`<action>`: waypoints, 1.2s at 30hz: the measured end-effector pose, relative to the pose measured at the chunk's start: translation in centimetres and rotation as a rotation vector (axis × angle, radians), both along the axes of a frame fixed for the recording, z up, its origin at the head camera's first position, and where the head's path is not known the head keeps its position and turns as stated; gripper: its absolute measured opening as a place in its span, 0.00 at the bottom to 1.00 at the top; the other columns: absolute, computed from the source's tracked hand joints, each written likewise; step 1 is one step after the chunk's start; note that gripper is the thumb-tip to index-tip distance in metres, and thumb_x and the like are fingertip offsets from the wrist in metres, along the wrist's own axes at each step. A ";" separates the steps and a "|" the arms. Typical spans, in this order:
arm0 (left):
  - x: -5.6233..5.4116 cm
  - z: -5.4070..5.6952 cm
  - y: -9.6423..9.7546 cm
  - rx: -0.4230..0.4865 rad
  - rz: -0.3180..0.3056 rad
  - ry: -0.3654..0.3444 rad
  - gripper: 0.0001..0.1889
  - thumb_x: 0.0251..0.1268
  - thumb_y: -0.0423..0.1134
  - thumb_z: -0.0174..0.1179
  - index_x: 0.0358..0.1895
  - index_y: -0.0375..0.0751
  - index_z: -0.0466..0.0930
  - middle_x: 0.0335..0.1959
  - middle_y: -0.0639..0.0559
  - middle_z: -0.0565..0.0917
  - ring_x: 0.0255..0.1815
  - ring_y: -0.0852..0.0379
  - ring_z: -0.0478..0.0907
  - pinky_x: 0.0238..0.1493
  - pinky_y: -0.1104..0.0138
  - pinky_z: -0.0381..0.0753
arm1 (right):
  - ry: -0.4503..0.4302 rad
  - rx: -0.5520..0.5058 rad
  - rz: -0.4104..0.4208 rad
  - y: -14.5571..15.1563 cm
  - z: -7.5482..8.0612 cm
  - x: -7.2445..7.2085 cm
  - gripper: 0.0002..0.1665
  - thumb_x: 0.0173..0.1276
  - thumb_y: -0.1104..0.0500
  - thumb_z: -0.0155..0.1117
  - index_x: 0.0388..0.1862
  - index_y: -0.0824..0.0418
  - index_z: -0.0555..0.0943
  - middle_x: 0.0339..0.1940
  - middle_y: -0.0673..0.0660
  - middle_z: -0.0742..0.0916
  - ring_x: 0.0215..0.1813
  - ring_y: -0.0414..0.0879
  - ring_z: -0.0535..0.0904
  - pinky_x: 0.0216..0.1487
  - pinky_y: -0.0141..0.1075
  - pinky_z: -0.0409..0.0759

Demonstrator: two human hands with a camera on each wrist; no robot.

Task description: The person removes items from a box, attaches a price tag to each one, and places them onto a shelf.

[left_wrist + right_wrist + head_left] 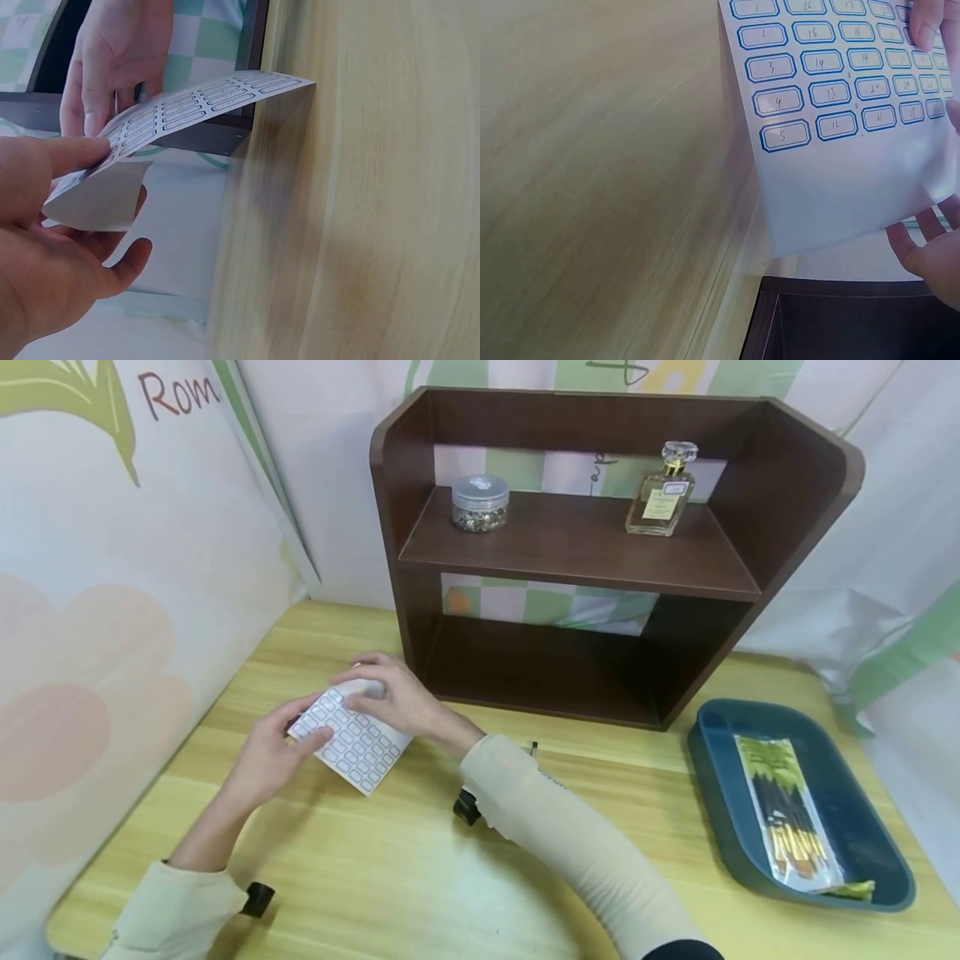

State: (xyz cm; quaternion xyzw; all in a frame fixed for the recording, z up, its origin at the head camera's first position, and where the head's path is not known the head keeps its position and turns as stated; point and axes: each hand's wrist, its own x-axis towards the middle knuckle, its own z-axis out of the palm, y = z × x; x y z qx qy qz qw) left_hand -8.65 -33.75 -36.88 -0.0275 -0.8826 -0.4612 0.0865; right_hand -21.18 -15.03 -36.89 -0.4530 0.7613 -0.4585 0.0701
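Note:
A white sheet of blue-bordered labels [360, 745], handwritten with numbers in the right wrist view, is held tilted above the table. My left hand [272, 752] pinches its left side, thumb on the printed face and fingers underneath. A pale flap [101, 196] of paper bends down below the sheet in the left wrist view. At the far edge my right hand [397, 693] grips the sheet, its thumb over the front and other fingers [911, 251] behind. Whether any label is lifting under that thumb cannot be made out.
A dark brown two-tier shelf [577, 547] stands behind, holding a lidded clear jar [480, 506] and a perfume bottle [662, 497]. On the right, a blue tray [708, 777] contains a packet of paintbrushes [783, 814]. A patterned cloth wall [150, 610] borders the table's left side.

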 end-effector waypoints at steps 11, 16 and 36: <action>0.3 0.0 0.3 0.058 -0.019 0.004 0.26 0.69 0.30 0.64 0.69 0.30 0.70 0.54 0.34 0.81 0.41 0.56 0.79 0.33 0.70 0.83 | 0.008 0.010 -0.019 -0.3 0.0 0.3 0.17 0.70 0.60 0.68 0.57 0.55 0.85 0.69 0.57 0.74 0.69 0.49 0.66 0.69 0.40 0.63; 0.2 -0.3 0.4 0.123 -0.034 0.029 0.26 0.68 0.29 0.63 0.68 0.31 0.71 0.54 0.33 0.81 0.41 0.61 0.80 0.37 0.72 0.84 | 0.017 -0.023 -0.024 -0.2 0.0 0.3 0.14 0.70 0.60 0.69 0.54 0.57 0.86 0.66 0.57 0.77 0.68 0.48 0.68 0.67 0.38 0.65; 0.0 -0.7 0.8 0.259 -0.007 -0.020 0.19 0.74 0.35 0.59 0.62 0.28 0.75 0.53 0.32 0.82 0.44 0.62 0.82 0.43 0.71 0.84 | -0.047 -0.129 -0.078 -0.2 0.2 0.8 0.04 0.66 0.64 0.71 0.40 0.57 0.87 0.64 0.56 0.82 0.68 0.44 0.73 0.71 0.38 0.65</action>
